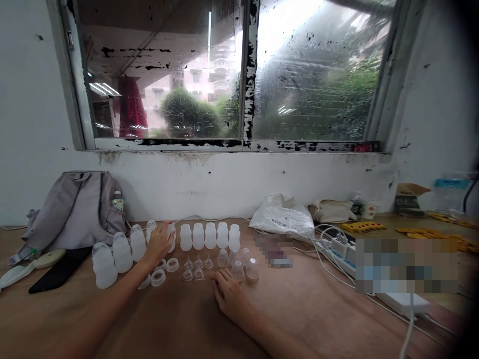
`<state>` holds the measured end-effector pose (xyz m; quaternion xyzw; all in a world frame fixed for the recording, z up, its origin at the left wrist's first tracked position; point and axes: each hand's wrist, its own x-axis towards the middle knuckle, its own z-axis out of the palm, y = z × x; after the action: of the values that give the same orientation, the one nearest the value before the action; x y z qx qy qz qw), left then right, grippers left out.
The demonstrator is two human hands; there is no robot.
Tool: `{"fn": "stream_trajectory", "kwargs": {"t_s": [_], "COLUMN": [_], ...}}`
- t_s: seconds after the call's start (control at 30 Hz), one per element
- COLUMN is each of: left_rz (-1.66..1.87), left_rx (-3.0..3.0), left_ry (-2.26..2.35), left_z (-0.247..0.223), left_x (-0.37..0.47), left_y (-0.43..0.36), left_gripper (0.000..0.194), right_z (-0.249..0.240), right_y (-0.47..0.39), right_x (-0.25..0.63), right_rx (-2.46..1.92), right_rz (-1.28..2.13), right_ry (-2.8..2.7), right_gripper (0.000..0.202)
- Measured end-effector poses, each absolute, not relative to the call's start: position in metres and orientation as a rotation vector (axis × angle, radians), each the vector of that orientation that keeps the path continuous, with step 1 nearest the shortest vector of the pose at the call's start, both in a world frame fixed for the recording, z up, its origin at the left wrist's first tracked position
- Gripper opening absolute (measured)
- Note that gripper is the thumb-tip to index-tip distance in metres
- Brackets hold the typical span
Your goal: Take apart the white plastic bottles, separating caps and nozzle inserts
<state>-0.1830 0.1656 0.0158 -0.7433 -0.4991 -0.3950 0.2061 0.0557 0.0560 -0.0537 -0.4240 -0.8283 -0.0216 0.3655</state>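
My left hand [160, 244] reaches over the table with its fingers closed on a frosted white baby bottle [171, 238]. To its left stands a slanting row of bottles [121, 253] with clear domed tops; to its right stands a straight row of bottles [210, 236] without such tops. Several white screw rings [157, 277] lie beneath my left wrist. Clear bottle nipples [198, 274] sit in the middle, just left of my right hand [230, 293]. That hand rests low on the table, fingers extended and holding nothing visible, close to several clear domed caps [237, 270].
A grey backpack [80, 209] leans on the wall at left, with a black phone [60, 269] before it. A plastic bag [282, 219] lies at the back. White cables and a power strip [404, 303] occupy the right side. The window wall [228, 184] bounds the table.
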Motion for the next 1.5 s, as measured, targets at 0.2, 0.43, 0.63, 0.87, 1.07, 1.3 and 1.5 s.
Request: {"fn": "stream_trajectory", "kwargs": {"t_s": [0.2, 0.43, 0.63, 0.87, 1.07, 1.3, 1.5], "left_rz": [-1.651, -1.763, -1.708, -1.615, -1.683, -2.043, -2.233], "left_rx": [-2.077, -2.484, -2.801, -3.157, -3.368, -3.627, -3.605], "left_ry": [-1.212, -1.491, -1.597, -1.470, -1.450, -1.627, -1.835], "left_z": [0.030, -0.014, -0.033, -0.021, -0.021, -0.013, -0.014], "left_x": [-0.159, -0.120, -0.114, -0.106, -0.103, -0.095, -0.092], "left_y": [0.104, 0.031, 0.043, 0.031, 0.024, 0.017, 0.015], "left_gripper": [0.032, 0.036, 0.073, 0.064, 0.059, 0.041, 0.033], "right_z": [-0.049, -0.043, -0.030, -0.010, -0.006, -0.003, -0.003], "right_y": [0.056, 0.054, 0.053, 0.045, 0.052, 0.056, 0.058], "right_x": [0.057, 0.060, 0.062, 0.065, 0.067, 0.071, 0.073], "right_rx": [-1.021, -1.036, -1.026, -1.038, -1.224, -1.207, -1.226], "right_rz": [0.035, 0.083, 0.262, 0.422, 0.343, 0.388, 0.400], "right_ry": [-2.065, -1.977, -1.789, -1.744, -1.835, -1.780, -1.766], "right_gripper": [0.018, 0.017, 0.022, 0.029, 0.035, 0.035, 0.033]}}
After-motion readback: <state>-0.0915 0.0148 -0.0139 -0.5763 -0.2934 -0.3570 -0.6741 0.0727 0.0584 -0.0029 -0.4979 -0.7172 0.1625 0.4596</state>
